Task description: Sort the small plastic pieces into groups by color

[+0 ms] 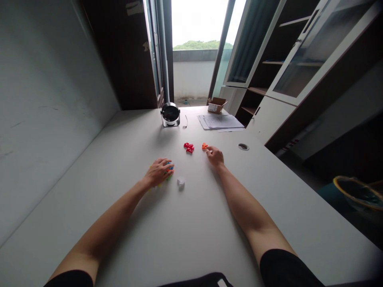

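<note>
My left hand (pixel 157 172) lies over a small group of coloured plastic pieces, its fingers apart and resting on them. A blue piece (pixel 170 166) and a green piece (pixel 169 176) peek out by the fingertips, with bits of yellow and orange around them; the palm hides the rest. Farther forward, my right hand (pixel 214 156) is closed in a pinch at an orange piece (pixel 204 146). Between the hands sits a small cluster of red pieces (pixel 188 148). Nearer to me are white pieces (pixel 181 183), just right of my left hand.
At the back of the white table (pixel 185 239) stand a round black device on a metal stand (pixel 170 114), papers (pixel 223 122) and an open cardboard box (pixel 216 105). A round cable hole (pixel 243 147) is near the right edge. A wall (pixel 60 99) borders the left side.
</note>
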`<state>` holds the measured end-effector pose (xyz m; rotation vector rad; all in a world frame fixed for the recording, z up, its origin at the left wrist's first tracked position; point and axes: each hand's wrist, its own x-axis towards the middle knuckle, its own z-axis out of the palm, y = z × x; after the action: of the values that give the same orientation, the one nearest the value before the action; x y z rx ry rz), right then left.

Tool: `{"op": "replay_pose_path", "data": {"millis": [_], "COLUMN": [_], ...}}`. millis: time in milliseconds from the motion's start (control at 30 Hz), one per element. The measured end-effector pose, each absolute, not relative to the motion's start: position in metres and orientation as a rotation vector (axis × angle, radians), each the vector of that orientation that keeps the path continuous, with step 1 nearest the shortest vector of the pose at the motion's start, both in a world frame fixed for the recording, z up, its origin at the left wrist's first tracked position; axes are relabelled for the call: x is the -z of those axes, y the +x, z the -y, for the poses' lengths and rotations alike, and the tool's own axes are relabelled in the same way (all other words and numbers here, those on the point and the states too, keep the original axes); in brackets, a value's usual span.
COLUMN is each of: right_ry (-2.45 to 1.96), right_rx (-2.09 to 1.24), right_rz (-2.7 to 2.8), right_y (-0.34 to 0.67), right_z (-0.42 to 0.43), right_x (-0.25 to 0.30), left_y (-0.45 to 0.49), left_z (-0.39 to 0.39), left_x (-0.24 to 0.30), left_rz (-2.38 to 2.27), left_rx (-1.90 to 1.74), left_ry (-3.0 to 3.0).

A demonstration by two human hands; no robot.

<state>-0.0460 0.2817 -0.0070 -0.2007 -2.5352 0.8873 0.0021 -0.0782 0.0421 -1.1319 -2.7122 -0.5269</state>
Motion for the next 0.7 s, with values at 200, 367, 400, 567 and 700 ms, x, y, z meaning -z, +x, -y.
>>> {"op": "replay_pose_path", "data": {"millis": [200, 367, 400, 567, 700], "right_ry": [0.086, 0.475, 0.578, 0.950, 0.970], "right_rx": [-0.895, -0.925, -0.963, -1.088, -1.004], "right_rz": [2.444, 2.712, 2.779, 3.060, 3.216], "right_y": [-0.036, -0.020, -0.016, 0.002, 0.012], "right_z": [-0.258, -0.222, -0.215, -0.187, -0.179], "right_x": [-0.005, -0.020, -0.024, -0.047, -0.062], "left_y": [-0.016, -0.013, -0.011, 0.003, 0.009], "left_z": [0.110, 0.138, 0.142, 0.144, 0.141], "left_x": [-0.054, -0.060, -0.061, -0.064, -0.056], "left_rz": [2.745, 2.914, 2.963, 3.186, 3.111], "left_rx": [0.854, 0.824, 0.793, 0.540, 0.440], "left_ry": [-0.863, -1.065, -1.110, -1.289, -1.329]}}
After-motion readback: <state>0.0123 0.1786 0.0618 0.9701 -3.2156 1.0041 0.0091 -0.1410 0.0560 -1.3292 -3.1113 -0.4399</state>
